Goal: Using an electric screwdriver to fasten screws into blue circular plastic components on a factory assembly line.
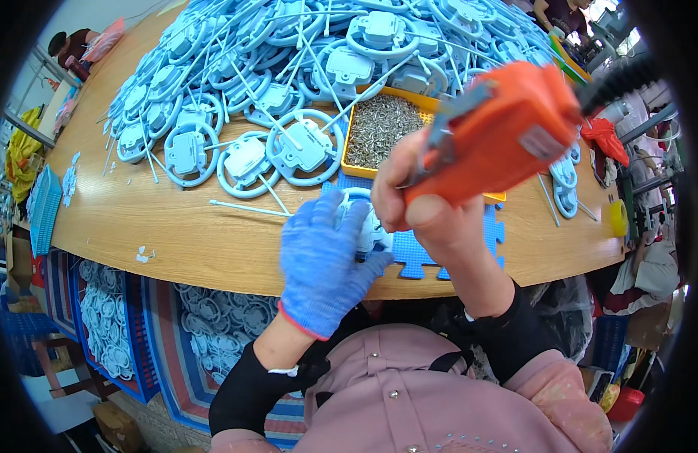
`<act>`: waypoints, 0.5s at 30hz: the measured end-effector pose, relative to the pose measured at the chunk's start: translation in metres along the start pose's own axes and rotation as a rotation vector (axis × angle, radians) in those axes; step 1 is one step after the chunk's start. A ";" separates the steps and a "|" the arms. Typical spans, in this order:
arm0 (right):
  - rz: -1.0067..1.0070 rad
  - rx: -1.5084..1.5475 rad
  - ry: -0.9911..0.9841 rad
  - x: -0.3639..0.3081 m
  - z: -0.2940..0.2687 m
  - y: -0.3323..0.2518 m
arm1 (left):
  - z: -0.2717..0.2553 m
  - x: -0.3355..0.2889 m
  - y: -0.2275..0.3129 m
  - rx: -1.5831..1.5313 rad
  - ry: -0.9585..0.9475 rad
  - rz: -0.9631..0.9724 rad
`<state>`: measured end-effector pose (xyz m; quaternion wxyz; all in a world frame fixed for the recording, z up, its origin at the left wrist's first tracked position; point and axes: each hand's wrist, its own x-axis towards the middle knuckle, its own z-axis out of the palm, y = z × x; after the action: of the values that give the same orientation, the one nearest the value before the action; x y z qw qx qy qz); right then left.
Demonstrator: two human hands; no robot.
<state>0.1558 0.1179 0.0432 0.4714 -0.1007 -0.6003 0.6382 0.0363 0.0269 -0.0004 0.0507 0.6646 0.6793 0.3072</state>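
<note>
Wood-grain worktable [190, 249], smooth-topped. Near the middle of its near edge: one light-blue plastic part [373, 235], molded, rounded, partly covered by the left hand [319, 253]. Left hand: knitted blue glove with red cuff; fingers spread over the part, thumb on its near side; whether it grips or only presses, cannot tell. Right hand [443, 226]: bare, closed around an orange tool [500, 136], hard-shelled, boxy, black ribbed cord at its end; working tip hidden. Beneath the part: blue foam mat [413, 257], textured, jigsaw-edged. By the mat's far side: yellow tray [360, 171], low-walled, filled with small shiny metal screws [383, 124]. Toward the table's far edge: large pile [347, 66] of light-blue plastic pieces, rings around squarish boxes, thin rods jutting out. At the left edge: teal basket [46, 215], openwork. Near the right edge: yellow roll [618, 217]. Below the near edge, left: blue crate [141, 347] and striped-lined bin [162, 340], both holding more ring-shaped pieces.
</note>
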 end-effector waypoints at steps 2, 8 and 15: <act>0.117 -0.015 -0.041 0.011 0.005 -0.007 | 0.003 0.012 0.003 0.001 -0.011 0.069; 0.281 0.202 -0.042 0.010 -0.020 -0.016 | -0.031 0.002 0.011 0.107 -0.072 0.207; -0.222 0.090 0.283 0.021 -0.112 -0.036 | -0.049 0.022 -0.046 0.378 0.072 -0.067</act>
<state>0.2398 0.2024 0.0543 0.6229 -0.1015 -0.5062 0.5877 -0.0299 0.0338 0.0246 -0.0890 0.6279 0.7479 0.1960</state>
